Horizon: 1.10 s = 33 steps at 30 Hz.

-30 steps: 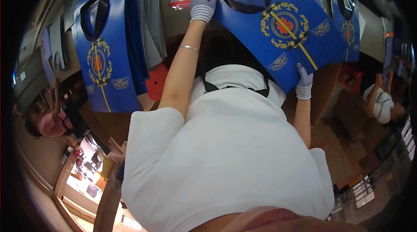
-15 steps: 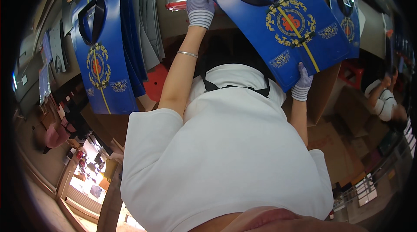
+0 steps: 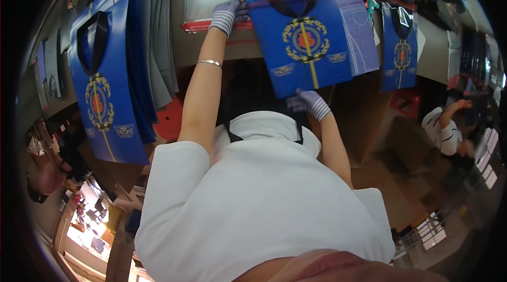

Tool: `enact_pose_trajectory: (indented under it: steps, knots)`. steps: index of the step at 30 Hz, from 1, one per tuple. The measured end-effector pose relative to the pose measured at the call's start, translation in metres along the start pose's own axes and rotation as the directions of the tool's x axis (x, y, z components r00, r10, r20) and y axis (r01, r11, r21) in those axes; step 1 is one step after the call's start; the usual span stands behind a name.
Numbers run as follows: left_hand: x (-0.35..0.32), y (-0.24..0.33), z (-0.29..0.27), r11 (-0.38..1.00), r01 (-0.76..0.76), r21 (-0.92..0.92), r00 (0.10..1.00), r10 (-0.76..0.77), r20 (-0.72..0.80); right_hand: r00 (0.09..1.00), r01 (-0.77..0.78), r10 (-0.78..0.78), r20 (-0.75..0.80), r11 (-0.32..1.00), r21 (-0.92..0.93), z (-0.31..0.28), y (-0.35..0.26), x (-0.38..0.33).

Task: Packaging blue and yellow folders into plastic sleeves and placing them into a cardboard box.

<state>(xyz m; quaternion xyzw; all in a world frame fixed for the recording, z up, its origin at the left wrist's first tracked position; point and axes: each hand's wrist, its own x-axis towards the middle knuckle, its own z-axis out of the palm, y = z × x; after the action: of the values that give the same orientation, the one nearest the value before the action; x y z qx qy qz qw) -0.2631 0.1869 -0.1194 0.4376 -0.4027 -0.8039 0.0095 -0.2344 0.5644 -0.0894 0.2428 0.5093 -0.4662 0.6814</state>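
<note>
A blue paper gift bag [image 3: 264, 44] with a dark ribbon handle, a gold round emblem and a yellow stripe lies flat before me, a clear film with a reddish line across its top. My left hand [image 3: 226, 15], in a purple glove with a striped cuff, is closed at its upper left edge; what its fingertips pinch is partly hidden. Below the bag's lower edge is my right hand [image 3: 311, 103], gloved alike, its fingers apart and one fingertip touching that edge. Clear plastic sleeves [image 3: 198, 5] with a red strip lie beside my left hand.
Several blue bags [image 3: 103, 139] and grey sheets [image 3: 158, 60] hang over the table's left edge. A blue-violet patterned sheet [image 3: 362, 34], a teal tool [image 3: 369, 2] and another blue bag [image 3: 392, 71] are to the right. A cardboard box [image 3: 364, 123] stands below; another person [image 3: 446, 129] is at far right.
The gift bag has shifted left and turned more upright. My right hand has moved left and down to its lower edge. The patterned sheet has come into sight beside it.
</note>
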Motion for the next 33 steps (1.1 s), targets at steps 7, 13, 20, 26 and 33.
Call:
enact_pose_trajectory:
  steps: [7,13,20,26,33]
  knots:
    - [0.011,0.014,0.02,0.98,-0.067,0.187,0.99,0.089,-0.109,0.537,0.639,-0.832,-0.141,0.51,-0.576,-0.049,-0.185,-0.028]
    - [0.028,0.012,0.029,0.896,-0.013,0.443,0.975,0.11,-0.194,0.291,0.036,-0.93,-0.224,0.244,-0.969,-0.04,-0.342,0.051]
    - [0.006,-0.001,0.03,0.862,-0.154,0.483,0.854,0.362,-0.373,0.227,0.537,-0.973,-0.028,0.15,-0.83,-0.067,-0.324,0.065]
    - [-0.033,0.002,0.036,0.766,-0.179,0.617,0.786,0.489,-0.378,0.564,0.605,-0.814,-0.137,0.521,-0.602,-0.084,-0.311,0.054]
    - [-0.047,0.019,0.048,0.157,-0.148,0.976,0.703,0.712,-0.008,0.226,0.546,-0.972,-0.072,0.187,-0.817,-0.045,-0.322,0.059]
